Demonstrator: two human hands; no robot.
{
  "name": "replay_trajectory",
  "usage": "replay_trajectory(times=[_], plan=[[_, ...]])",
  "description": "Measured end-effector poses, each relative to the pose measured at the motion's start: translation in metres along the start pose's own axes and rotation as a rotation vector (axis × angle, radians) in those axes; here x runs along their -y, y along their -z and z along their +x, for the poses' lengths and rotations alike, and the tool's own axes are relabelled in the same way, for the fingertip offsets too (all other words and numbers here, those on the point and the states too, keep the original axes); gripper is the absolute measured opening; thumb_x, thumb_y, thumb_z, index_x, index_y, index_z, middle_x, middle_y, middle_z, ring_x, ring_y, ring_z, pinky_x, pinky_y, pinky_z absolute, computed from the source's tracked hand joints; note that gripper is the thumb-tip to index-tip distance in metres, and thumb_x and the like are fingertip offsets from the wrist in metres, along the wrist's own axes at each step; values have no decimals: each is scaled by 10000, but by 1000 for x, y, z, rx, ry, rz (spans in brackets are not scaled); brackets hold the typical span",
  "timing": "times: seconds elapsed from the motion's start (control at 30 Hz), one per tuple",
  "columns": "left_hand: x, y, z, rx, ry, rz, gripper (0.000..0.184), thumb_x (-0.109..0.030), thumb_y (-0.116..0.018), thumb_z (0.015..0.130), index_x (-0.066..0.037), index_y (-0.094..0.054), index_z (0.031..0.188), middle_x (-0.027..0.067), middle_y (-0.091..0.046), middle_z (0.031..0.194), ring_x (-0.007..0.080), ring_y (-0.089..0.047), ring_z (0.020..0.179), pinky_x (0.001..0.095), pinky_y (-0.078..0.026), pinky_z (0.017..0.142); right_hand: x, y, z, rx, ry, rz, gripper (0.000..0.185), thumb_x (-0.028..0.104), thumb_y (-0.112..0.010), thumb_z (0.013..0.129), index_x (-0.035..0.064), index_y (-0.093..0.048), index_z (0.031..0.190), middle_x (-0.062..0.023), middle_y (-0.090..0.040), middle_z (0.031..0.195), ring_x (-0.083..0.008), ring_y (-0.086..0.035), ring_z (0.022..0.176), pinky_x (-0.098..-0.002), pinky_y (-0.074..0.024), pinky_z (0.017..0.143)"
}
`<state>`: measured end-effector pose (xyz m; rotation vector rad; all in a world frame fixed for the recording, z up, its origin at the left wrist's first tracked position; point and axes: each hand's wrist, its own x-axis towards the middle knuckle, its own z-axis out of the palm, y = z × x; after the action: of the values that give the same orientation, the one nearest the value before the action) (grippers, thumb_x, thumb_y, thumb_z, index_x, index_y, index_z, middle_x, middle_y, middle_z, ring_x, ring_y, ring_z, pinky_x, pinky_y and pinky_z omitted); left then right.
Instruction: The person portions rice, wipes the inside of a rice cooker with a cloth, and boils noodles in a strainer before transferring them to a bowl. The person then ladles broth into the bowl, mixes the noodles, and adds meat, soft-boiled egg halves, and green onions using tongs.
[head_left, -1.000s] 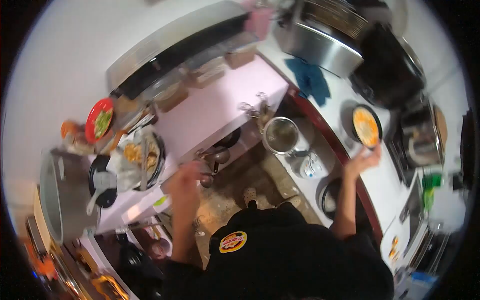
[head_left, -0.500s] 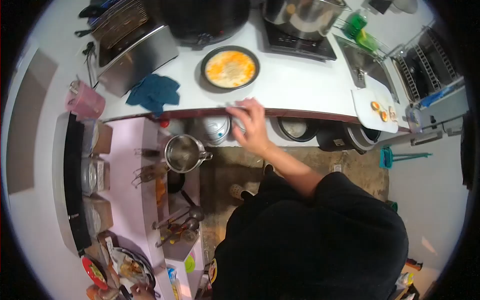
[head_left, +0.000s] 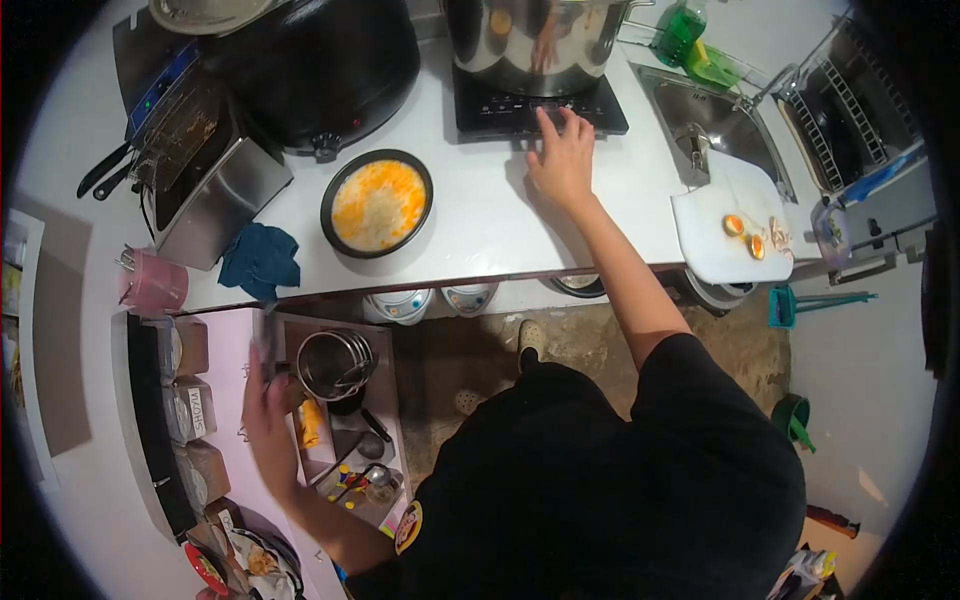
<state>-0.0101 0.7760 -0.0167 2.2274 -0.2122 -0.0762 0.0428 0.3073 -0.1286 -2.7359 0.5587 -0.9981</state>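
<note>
My right hand (head_left: 565, 165) reaches over the counter, fingers spread, with fingertips at the front control panel of the black induction cooktop (head_left: 480, 115). A large steel pot (head_left: 530, 50) stands on that cooktop. My left hand (head_left: 270, 410) is raised over the pink shelf unit (head_left: 230, 335), beside a steel strainer (head_left: 335, 365). It is smeared by motion, and a greyish streak shows at its fingertips; whether it holds anything is unclear. A dark round bowl (head_left: 377, 205) with pale liquid and orange-yellow topping sits on the counter, apart from both hands.
A white cutting board (head_left: 710, 240) with halved eggs (head_left: 756, 246) lies by the sink (head_left: 665, 95). To the left are a blue cloth (head_left: 260, 262), a steel fryer (head_left: 225, 205), a pink cup (head_left: 155, 285) and a large black cooker (head_left: 330, 70). Ladles (head_left: 370, 445) hang by the shelf.
My right hand has moved from the counter's front edge up and right to the cooktop. My left hand has come up over the pink shelf. The view has shifted to the right.
</note>
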Motion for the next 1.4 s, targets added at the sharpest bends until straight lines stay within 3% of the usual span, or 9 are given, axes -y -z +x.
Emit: replay_trajectory(times=[0.1, 0.2, 0.23, 0.3, 0.4, 0.5, 0.67, 1.03, 1.4], plan=[[-36, -57, 51, 100, -116, 210, 406, -132, -455, 937, -42, -443, 1332, 159, -603, 1062, 226, -564, 826, 310, -435, 767, -4, -7, 13, 27, -3, 72, 629, 181, -649, 694, 81, -474, 1290, -227, -385, 1283, -408, -328, 1199, -528, -201, 1068], [-38, -95, 95, 14, -414, 333, 362, -140, -505, 907, -66, -515, 1261, 208, -610, 995, 312, -588, 891, 361, -444, 776, -4, -9, 14, 23, 59, 160, 621, 167, -651, 695, 84, -478, 1285, -228, -385, 1283, -409, -331, 1191, -519, -212, 1061], [-62, -100, 104, 55, -198, 336, 328, -148, -526, 896, -82, -543, 1217, 220, -627, 906, 350, -609, 835, 387, -457, 722, -2, -7, 12, 41, 79, 210, 614, 148, -647, 689, 84, -483, 1277, -229, -386, 1283, -413, -337, 1177, -512, -232, 1047], [-40, -111, 144, -6, -241, 373, 201, -185, -553, 886, -90, -591, 1059, 192, -614, 688, 390, -598, 682, 411, -453, 604, -2, -11, 0, 19, 135, 304, 583, 104, -630, 689, 101, -499, 1258, -222, -388, 1266, -413, -336, 1162, -505, -269, 1024], [-32, -111, 187, 28, -180, 610, 213, -261, -550, 874, -104, -634, 990, 201, -633, 740, 391, -610, 755, 440, -470, 673, 7, -7, -19, 33, 157, 401, 557, 80, -609, 696, 112, -512, 1243, -210, -389, 1255, -411, -328, 1162, -501, -292, 1011], [-34, -110, 209, 117, -126, 627, 237, -258, -544, 893, -54, -641, 965, 158, -641, 699, 273, -642, 673, 338, -469, 650, 10, 0, -29, 43, 143, 453, 537, 65, -590, 702, 115, -520, 1232, -197, -390, 1251, -410, -322, 1164, -497, -306, 1003], [-29, -109, 224, 476, -31, 352, 213, -224, -566, 890, -36, -654, 934, 80, -607, 652, 125, -571, 617, 259, -441, 620, 6, 2, -40, 68, 72, 471, 517, 46, -572, 709, 115, -529, 1219, -183, -390, 1252, -404, -319, 1169, -492, -310, 998], [-50, -109, 165, 249, -429, 771, 185, -258, -610, 844, -130, -640, 974, 77, -670, 879, 269, -649, 781, 360, -503, 650, 25, 7, -55, 71, 7, 476, 442, 23, -533, 707, 93, -573, 1141, -157, -414, 1235, -385, -317, 1176, -476, -319, 989], [-50, -114, 177, -8, -430, 721, 171, -284, -621, 841, -114, -604, 849, 117, -637, 659, 315, -629, 624, 404, -475, 544, 47, 6, -68, 44, 18, 462, 391, 26, -547, 718, 102, -595, 1099, -154, -415, 1229, -390, -317, 1175, -477, -331, 977]])
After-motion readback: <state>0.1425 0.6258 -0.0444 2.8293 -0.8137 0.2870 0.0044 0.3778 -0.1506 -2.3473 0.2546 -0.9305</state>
